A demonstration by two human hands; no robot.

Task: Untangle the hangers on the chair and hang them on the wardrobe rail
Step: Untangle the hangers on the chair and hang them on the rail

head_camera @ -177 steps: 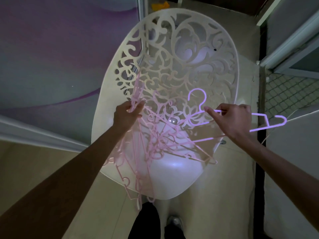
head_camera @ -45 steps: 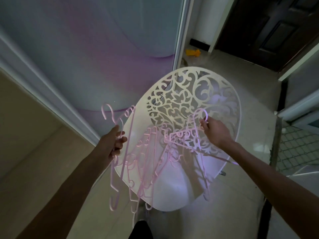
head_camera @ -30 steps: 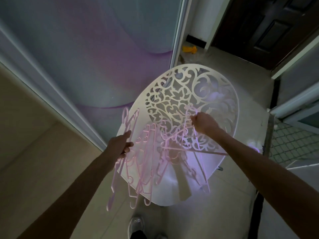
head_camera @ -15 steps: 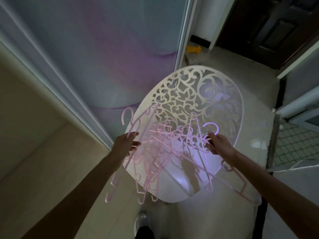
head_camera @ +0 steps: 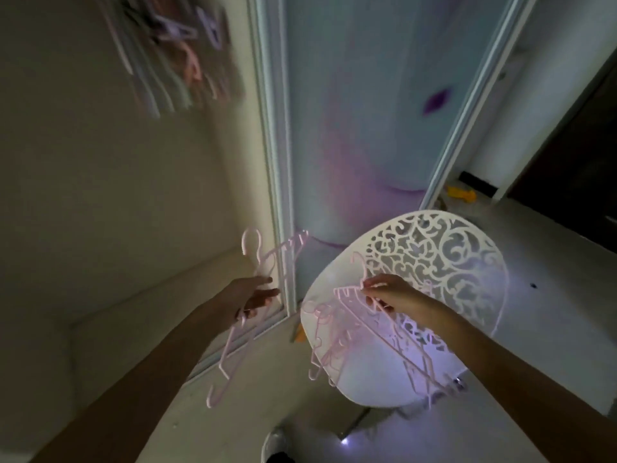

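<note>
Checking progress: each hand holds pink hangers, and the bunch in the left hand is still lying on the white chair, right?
Not quite. The head view shows the left hand holding its pink hangers off the white chair, beside the wardrobe frame. The right hand holds its hangers over the chair.

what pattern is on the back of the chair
The chair back is white, pierced with an openwork pattern of swirling scrolls, seen in the head view.

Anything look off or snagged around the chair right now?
Yes. The pink hangers on the white chair lie in an interlocked heap, some hooks dangling over its front edge, while the right hand pinches one.
</note>
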